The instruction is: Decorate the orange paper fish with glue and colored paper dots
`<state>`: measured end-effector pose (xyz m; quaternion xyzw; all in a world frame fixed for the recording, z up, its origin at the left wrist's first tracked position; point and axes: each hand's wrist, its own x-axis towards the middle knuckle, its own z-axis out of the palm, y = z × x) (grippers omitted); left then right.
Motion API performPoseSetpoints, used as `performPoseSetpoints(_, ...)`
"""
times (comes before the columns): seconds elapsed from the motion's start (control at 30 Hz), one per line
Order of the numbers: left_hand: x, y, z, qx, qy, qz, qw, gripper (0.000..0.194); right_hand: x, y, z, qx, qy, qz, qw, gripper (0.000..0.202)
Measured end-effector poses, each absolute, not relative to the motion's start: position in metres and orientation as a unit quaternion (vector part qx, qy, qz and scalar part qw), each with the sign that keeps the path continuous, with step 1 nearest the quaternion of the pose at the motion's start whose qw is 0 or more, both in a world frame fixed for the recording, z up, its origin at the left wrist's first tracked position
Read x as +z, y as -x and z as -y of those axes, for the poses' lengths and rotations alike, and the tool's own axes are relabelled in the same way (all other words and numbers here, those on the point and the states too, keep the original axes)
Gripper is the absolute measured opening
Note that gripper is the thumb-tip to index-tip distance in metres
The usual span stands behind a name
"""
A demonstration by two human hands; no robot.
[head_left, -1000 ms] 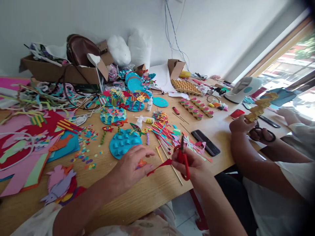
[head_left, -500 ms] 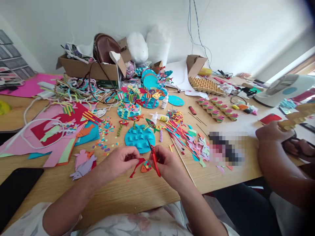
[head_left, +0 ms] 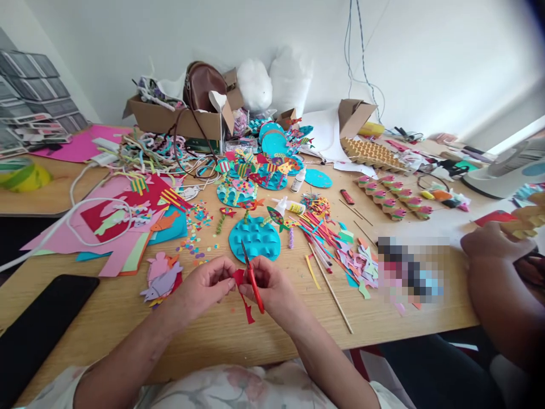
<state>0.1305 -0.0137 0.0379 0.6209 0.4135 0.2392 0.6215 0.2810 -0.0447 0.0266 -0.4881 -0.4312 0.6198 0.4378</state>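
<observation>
Head view: red paper [head_left: 240, 277] just above desk [head_left: 204, 341]
Long axis: toward the wearer, slanting right
Left hand [head_left: 213, 282]: pinching red paper's far end
Right hand [head_left: 273, 287]: curled round scissors [head_left: 255, 288], just right of red paper

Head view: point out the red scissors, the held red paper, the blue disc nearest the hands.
Red scissors [head_left: 254, 286]: head view, on the handle.
Red paper [head_left: 248, 312]: head view, on its lower part.
Blue disc [head_left: 258, 240]: head view, middle of its top.
</observation>
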Motion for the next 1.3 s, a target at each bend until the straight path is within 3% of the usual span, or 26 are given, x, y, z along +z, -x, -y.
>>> performPoseSetpoints(0.27, 0.038, -0.101, -0.004, 0.199, -0.747, -0.423, 0.473, 0.017, 0.035, -0.276, 0.048, 0.562, 0.499, 0.547, 0.368, 0.020)
performPoseSetpoints(0.5, 0.045, -0.078, -0.015, 0.189, -0.753, -0.454, 0.437, 0.019, 0.055, -0.311, 0.062, 0.295, 0.567, 0.763, 0.101, 0.014)
performPoseSetpoints(0.63, 0.046, -0.082, -0.013, 0.159, -0.774, -0.431, 0.435, 0.017, 0.060, -0.317, 0.066, 0.229, 0.561, 0.795, 0.028, 0.019)
performPoseSetpoints(1.3, 0.034, -0.099, -0.004, 0.091, -0.810, -0.394, 0.425, 0.019, 0.052, -0.298, 0.061, 0.198, 0.542, 0.817, -0.008, 0.022)
